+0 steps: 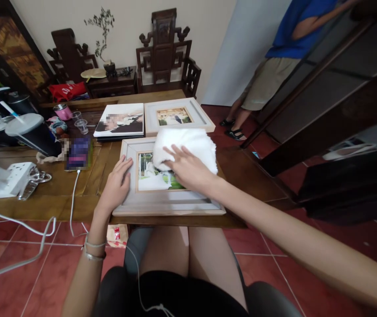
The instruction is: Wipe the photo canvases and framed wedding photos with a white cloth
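Note:
A pale wooden picture frame [162, 204] lies flat on the low wooden table [76, 198] in front of me. My left hand [117, 185] rests on its left edge, fingers together and lying flat, holding it still. My right hand [186, 167] lies palm down, fingers spread, on a white folded cloth [191, 143] that covers the upper right of the frame's glass. The photo under the glass shows only at the lower left of the cloth.
Behind lie a second pale frame [178, 115] and a frameless photo print [120, 119]. A phone [78, 153] with a white cable, a power strip [6, 178], cups and a lidded tumbler [31, 132] crowd the left. Another person [274, 66] stands at the back right by dark wooden doors.

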`<state>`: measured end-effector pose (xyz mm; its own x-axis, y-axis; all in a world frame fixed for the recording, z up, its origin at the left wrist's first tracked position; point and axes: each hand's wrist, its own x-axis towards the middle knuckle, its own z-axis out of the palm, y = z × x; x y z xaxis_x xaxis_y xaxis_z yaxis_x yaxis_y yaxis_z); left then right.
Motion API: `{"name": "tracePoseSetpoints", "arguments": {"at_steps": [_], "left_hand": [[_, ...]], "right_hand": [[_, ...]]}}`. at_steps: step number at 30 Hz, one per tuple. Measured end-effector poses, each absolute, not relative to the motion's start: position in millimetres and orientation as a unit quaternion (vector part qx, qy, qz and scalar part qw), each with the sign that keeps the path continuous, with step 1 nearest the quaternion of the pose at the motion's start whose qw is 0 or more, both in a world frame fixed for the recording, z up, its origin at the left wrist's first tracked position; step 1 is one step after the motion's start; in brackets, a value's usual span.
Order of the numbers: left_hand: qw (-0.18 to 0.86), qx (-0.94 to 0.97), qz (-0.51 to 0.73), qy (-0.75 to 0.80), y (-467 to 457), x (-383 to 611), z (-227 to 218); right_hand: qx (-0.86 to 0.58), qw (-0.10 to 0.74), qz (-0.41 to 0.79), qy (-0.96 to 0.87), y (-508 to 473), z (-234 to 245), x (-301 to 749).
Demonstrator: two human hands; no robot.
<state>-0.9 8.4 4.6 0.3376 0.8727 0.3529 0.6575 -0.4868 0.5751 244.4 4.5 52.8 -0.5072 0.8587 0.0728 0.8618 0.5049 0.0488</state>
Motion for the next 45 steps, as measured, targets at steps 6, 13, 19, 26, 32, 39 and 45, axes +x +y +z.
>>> {"name": "tracePoseSetpoints", "arguments": {"at_steps": [6, 13, 19, 26, 32, 39, 45], "left_hand": [[0.17, 0.801, 0.328, 0.471, 8, -2, 4], [0.166, 0.801, 0.332, 0.471, 8, -1, 5], [0.161, 0.809, 0.314, 0.47, 9, -1, 4], [0.166, 0.814, 0.312, 0.462, 9, -3, 3], [0.163, 0.813, 0.319, 0.458, 9, -3, 2], [0.165, 0.806, 0.328, 0.464, 7, -2, 4], [0.173, 0.801, 0.334, 0.466, 7, -1, 3]], "right_hand": [[-0.488, 0.008, -0.08, -0.869, 25, 43, 245], [-0.398, 0.016, 0.075, -0.914, -70, 59, 255], [-0.381, -0.005, 0.141, -0.914, -94, 72, 231], [-0.469, 0.05, -0.024, -0.881, -10, 40, 233], [-0.481, 0.032, -0.049, -0.875, 29, 41, 235], [-0.353, 0.023, 0.115, -0.928, -58, 67, 248], [-0.329, -0.058, 0.174, -0.927, -96, 96, 229]]}}
